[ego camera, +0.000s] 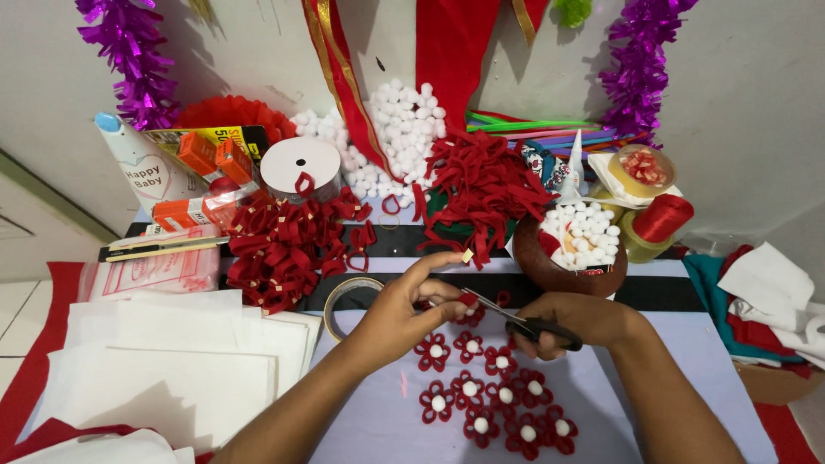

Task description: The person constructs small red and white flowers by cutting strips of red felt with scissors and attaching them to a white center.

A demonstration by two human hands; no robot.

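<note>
Head view, single entry: two bare hands met over a pale lavender bench (387,430). The right hand (571,320) was clenched through the black handles of a pair of scissors (516,320), blades angled up and left. The left hand (412,301) pinched a small red felt piece (467,301) between thumb and fingers, touching the blade tips, index finger raised. Step in hand, by judgement: trimming a felt petal piece; the next cut would call for a steady pinch and fingertips kept off the blades. Just below the hands lay finished felt flowers (498,399), about a dozen, each of looped red petals round a white pompom centre, soft and matte, some touching. Behind, a heap of red felt loops (288,245) to the left and a looser pile of red felt strips (481,189) in the middle. A brown bowl (550,266) held white pompoms, round and fluffy; more were heaped against the wall. Also noted: a tape roll (344,296) beside the left wrist, stacked white sheets (172,361) on the left, a white ribbon spool (301,167), a red thread spool (663,217), and purple tinsel (640,60) with a glittery, bristly surface.
</note>
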